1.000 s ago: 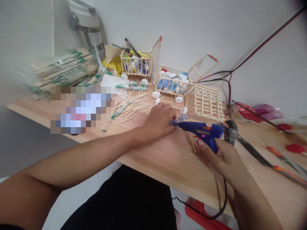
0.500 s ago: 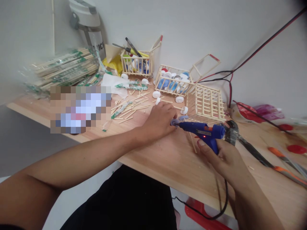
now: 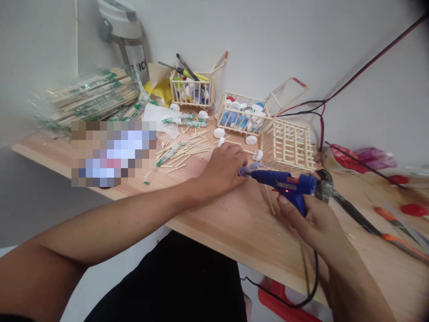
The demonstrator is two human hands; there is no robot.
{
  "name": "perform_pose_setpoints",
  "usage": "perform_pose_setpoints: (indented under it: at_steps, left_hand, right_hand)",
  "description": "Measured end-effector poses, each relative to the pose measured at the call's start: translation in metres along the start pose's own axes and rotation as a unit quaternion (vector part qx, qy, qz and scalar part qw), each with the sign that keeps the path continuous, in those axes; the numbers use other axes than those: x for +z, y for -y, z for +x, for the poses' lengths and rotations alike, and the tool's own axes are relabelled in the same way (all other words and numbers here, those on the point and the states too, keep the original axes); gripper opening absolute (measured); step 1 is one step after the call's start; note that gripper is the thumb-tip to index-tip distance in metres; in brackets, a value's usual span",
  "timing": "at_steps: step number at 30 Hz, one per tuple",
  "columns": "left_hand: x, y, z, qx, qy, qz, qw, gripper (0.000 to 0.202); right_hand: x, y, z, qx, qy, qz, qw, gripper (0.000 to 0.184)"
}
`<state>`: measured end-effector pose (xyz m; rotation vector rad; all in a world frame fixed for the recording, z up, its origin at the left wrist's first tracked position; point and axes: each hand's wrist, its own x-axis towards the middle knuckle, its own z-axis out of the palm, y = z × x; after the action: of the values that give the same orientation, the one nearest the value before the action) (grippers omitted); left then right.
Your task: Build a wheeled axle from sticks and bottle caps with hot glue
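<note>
My right hand (image 3: 306, 219) is wrapped round the handle of a blue hot glue gun (image 3: 284, 183), whose small red light is lit. The gun's nozzle points left and meets a bluish bottle cap (image 3: 243, 171). That cap is held in the fingers of my left hand (image 3: 226, 167), resting low over the table. Just behind the nozzle lies another pale blue cap (image 3: 257, 165). A thin wooden stick (image 3: 270, 201) lies under the gun. Beyond my left hand, white caps (image 3: 257, 155) sit on the ends of sticks.
Two stick-built carts (image 3: 243, 114) filled with caps stand at the wall, beside a stick lattice (image 3: 293, 143). Cut sticks (image 3: 181, 152), wrapped chopsticks (image 3: 94, 96), a pixelated bright object (image 3: 114, 154) and a bottle (image 3: 129, 49) are left. Pliers (image 3: 355, 210) lie right; the gun's cord (image 3: 315, 277) hangs over the edge.
Almost nothing differs. The view has shifted very slightly, while both hands, the glue gun and the cap keep their places.
</note>
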<state>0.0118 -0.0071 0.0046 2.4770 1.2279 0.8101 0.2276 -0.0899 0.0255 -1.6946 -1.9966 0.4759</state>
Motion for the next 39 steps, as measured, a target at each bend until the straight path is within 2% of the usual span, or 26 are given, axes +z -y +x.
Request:
perform_pose_setpoints:
  at_steps: [39]
  left_hand:
    - [0.0019, 0.0005, -0.0003, 0.008, -0.01, 0.007, 1.0, 0.011]
  right_hand:
    - [0.0011, 0.0014, 0.0009, -0.01, -0.005, -0.015, 1.0, 0.039]
